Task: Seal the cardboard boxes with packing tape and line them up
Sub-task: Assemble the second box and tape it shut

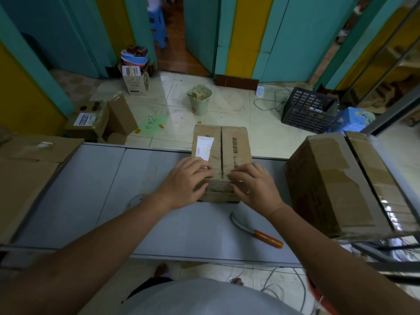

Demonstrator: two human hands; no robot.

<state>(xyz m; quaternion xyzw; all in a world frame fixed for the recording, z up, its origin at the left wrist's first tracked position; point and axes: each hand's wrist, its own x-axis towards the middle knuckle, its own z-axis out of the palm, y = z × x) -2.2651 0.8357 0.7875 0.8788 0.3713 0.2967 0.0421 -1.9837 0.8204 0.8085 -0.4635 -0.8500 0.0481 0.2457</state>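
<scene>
The small box (221, 155) sits mid-frame on the grey table (91, 189), with its top seam running away from you. Your left hand (185, 181) and right hand (252, 186) lie on its near top edge, one on each side of the seam. The fingers are nearly flat, pressing down and gripping nothing. A knife (256, 231) lies on the table below your right hand. A bigger taped box (336, 185) stands at right, and another box (29, 169) at left.
</scene>
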